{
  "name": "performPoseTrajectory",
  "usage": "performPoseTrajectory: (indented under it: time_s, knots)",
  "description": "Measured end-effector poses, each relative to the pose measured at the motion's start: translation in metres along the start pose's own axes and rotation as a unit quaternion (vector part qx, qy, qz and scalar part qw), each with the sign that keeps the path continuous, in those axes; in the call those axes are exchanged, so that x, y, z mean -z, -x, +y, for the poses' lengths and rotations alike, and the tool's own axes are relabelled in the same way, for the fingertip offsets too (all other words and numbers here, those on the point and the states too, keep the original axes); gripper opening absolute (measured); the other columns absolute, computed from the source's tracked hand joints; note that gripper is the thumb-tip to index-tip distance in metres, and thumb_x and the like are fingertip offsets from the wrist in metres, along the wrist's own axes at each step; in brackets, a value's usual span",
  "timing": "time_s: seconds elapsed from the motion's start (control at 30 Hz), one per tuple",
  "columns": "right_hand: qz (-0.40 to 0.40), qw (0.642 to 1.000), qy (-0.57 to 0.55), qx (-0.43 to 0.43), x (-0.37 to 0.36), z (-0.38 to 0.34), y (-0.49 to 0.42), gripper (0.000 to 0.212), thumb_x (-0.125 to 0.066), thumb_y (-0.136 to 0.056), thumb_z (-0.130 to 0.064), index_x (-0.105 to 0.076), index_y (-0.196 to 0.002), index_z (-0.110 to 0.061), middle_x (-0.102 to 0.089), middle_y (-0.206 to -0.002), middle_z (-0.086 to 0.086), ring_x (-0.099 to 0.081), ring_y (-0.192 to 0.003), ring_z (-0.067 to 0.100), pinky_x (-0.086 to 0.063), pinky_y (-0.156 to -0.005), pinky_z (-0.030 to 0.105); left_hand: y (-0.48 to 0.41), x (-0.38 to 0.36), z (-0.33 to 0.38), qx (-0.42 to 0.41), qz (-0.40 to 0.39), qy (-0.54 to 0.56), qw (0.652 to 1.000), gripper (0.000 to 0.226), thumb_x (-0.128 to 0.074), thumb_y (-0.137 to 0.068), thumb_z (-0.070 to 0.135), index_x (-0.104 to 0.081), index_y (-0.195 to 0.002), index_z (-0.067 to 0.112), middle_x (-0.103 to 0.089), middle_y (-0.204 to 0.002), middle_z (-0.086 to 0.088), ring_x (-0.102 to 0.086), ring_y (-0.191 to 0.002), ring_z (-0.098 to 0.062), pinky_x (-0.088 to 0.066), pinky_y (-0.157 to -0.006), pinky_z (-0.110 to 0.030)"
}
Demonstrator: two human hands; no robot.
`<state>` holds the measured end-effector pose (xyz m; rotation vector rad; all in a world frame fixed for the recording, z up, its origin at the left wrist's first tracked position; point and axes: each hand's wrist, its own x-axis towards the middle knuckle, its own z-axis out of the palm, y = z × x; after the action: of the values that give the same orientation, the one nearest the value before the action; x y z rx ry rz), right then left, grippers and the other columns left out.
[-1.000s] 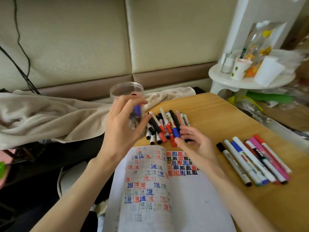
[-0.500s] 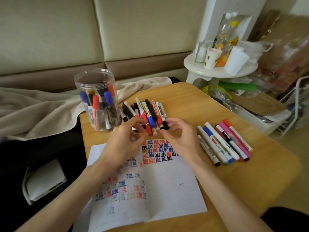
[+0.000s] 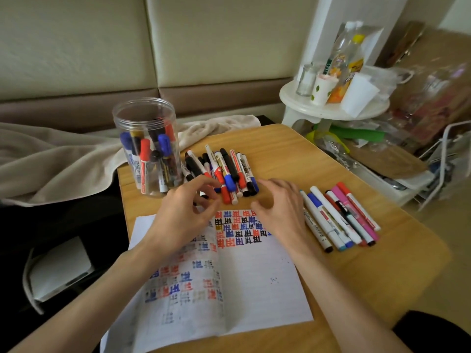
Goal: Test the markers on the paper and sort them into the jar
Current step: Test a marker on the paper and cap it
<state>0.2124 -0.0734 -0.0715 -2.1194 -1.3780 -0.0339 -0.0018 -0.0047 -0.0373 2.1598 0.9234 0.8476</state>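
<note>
A beige blanket [image 3: 51, 159] is draped at far left, with a white box [image 3: 61, 268] on the dark floor below it. The jar [image 3: 146, 149] stands upright and open on the table's [image 3: 293, 149] far left corner, right against the blanket. Blue, red and black markers stand in it, caps up.

Just right of the jar lies the pile [image 3: 226, 169] of loose markers, packed side by side and partly stacked. Their long axes run away from the person, tilted a little left at the far end.

The left hand [image 3: 183, 217] hovers at the pile's near left edge, fingers curled toward the thumb. Dark bits show between them, but I cannot tell whether it pinches a marker. It hides part of the paper [image 3: 254, 276], which lies flat in front of the person, its upper part filled with red, blue and black marks.

The right hand [image 3: 277, 207] hangs over the paper's far right corner, fingers loosely bent, holding nothing.

Just right of that hand is a row [image 3: 339, 215] of markers, side by side, axes slanting from far left to near right.

Beyond the table stands a white stool [image 3: 331, 112] bearing cups and bottles, then clutter and a wire rack [image 3: 448, 159].
</note>
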Motion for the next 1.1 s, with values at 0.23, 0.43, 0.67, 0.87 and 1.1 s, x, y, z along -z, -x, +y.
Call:
performPoseTrajectory:
  time_s: [0.23,0.43,0.67,0.87,1.1]
  knots:
    - [0.072,0.996,0.034,0.039,-0.010,-0.008,-0.002,0.038,-0.081,-0.086,-0.036,-0.076,-0.119,-0.018,-0.074,-0.111,-0.001,-0.059,-0.106,0.020,-0.052,-0.091,0.043,0.002,-0.003,0.004,-0.007,-0.007,0.004,1.000,0.029,-0.072,-0.094,0.022,-0.064,-0.120,0.030,-0.068,-0.098,0.019,-0.066,-0.087,0.008,-0.052,-0.069,-0.009]
    - [0.157,0.986,-0.020,0.043,0.002,-0.009,0.005,0.028,-0.079,-0.087,-0.031,-0.079,-0.108,-0.013,-0.077,-0.101,0.001,-0.064,-0.098,0.018,-0.056,-0.082,0.040,0.001,-0.007,0.009,-0.013,-0.015,0.012,1.000,0.026,-0.072,-0.094,0.020,-0.066,-0.119,0.027,-0.069,-0.096,0.018,-0.068,-0.086,0.003,-0.053,-0.069,-0.013]
    - [0.213,0.964,-0.091,0.133,0.027,-0.014,0.037,0.026,-0.079,-0.089,-0.030,-0.080,-0.106,-0.010,-0.075,-0.103,-0.003,-0.063,-0.098,0.015,-0.050,-0.085,0.024,-0.003,-0.027,0.036,0.105,-0.106,0.199,0.969,0.030,-0.055,-0.104,0.034,-0.068,-0.125,0.016,-0.078,-0.103,0.004,-0.076,-0.079,-0.016,-0.060,-0.059,-0.031]
    - [0.157,0.959,-0.146,0.185,0.034,-0.008,0.068,0.026,-0.083,-0.087,-0.018,-0.079,-0.111,-0.008,-0.074,-0.112,-0.003,-0.067,-0.107,0.013,-0.057,-0.089,0.029,-0.005,-0.041,0.049,0.150,-0.144,0.273,0.939,0.026,-0.059,-0.102,0.031,-0.076,-0.105,0.011,-0.079,-0.087,-0.003,-0.076,-0.082,-0.022,-0.061,-0.065,-0.025]
    - [-0.011,0.899,-0.430,-0.081,0.057,-0.013,0.075,0.021,-0.073,-0.094,-0.033,-0.078,-0.109,-0.019,-0.077,-0.091,-0.006,-0.071,-0.084,0.006,-0.058,-0.073,0.024,0.008,-0.036,0.041,-0.003,-0.116,0.101,0.988,0.014,-0.072,-0.095,0.027,-0.075,-0.108,0.027,-0.075,-0.083,0.009,-0.071,-0.071,-0.010,-0.057,-0.064,-0.023]
